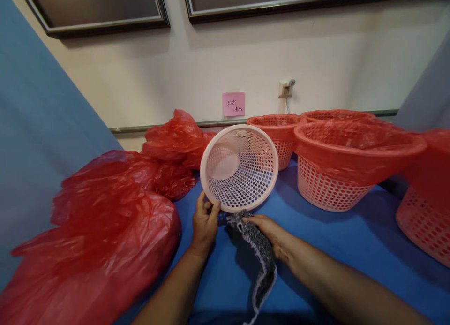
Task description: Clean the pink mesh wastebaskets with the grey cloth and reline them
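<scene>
A white perforated plastic basket [258, 163] is tipped on its side, its mouth facing me, and only its own inner wall and bottom show inside. My left hand [205, 225] grips the basket's lower left rim between thumb and fingers. Just below the rim, my right hand [270, 232] is closed on a dark grey fuzzy cloth [258, 243] with a pale frayed edge. The cloth dangles in a long strip toward me, and its top end is close under the rim. Whether it touches the basket I cannot tell.
Bulging red plastic bags [116, 236] lie along the left. To the right stand several baskets [330, 186] lined with red plastic. A blue-covered surface [218, 278] lies beneath. Behind are a wall with a pink note [233, 104], a socket [286, 89] and a horizontal pipe [130, 129].
</scene>
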Available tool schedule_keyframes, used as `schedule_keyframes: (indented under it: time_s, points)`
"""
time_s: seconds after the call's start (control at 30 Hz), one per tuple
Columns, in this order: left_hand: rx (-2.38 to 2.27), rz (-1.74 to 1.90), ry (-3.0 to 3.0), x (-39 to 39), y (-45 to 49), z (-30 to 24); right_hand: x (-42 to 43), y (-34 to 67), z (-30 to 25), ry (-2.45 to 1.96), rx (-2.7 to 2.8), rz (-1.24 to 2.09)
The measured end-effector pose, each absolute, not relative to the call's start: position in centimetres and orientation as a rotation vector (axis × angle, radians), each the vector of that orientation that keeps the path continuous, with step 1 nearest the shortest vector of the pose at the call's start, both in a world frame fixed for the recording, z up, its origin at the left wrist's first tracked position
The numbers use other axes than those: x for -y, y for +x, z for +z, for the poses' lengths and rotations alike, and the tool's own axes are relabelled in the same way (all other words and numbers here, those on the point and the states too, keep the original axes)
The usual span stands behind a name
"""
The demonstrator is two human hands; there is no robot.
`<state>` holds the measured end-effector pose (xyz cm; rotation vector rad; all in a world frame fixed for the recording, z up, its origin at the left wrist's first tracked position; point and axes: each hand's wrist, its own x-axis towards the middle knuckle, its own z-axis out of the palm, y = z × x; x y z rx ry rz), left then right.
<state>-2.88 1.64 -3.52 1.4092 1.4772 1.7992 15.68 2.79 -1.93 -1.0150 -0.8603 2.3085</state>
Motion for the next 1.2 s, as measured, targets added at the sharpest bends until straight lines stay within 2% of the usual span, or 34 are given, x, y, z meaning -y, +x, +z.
schedule_keyframes:
  time_s: [0.17,0.33,0.4,0.57,0.63,0.77,0.87,1.0,1.2]
  points:
    - [-1.545,1.568,1.604,-1.0,-2.6,-3.1,-2.8,15.4,-2.1,-0.789,0.97,2.284]
    - [-1.508,1.601,1.723,-0.7,-3.0,-2.7,-2.6,17.3,-0.2,-0.638,1.153,2.066]
    - [-1.433,1.598,1.719,-0.7,-3.3,-2.9,-3.1,18.5,1.8,-0.623,1.247,1.757]
    - [-1.347,1.634,1.664,-0.9,-3.4,-3.2,-9.0,20.9,8.1,-0.833,1.352,0.456]
    - [-1.325,1.648,1.644,-0.9,-3.4,-3.2,-12.1,21.1,10.2,-0.965,1.415,0.251]
    - [-1.304,1.666,1.631,-1.0,-3.8,-3.3,-14.4,19.7,12.3,-1.073,1.761,0.147]
    - [-1.329,1.682,1.589,-1.2,-4.2,-3.7,-11.0,17.6,11.1,-0.892,2.053,0.063]
    - [-1.309,1.72,1.452,-1.4,-4.5,-4.1,-4.7,15.6,5.3,-0.622,2.483,0.102]
    - [-1.334,1.686,1.509,-1.4,-4.1,-3.1,-2.9,17.7,-3.6,-0.842,2.698,0.126]
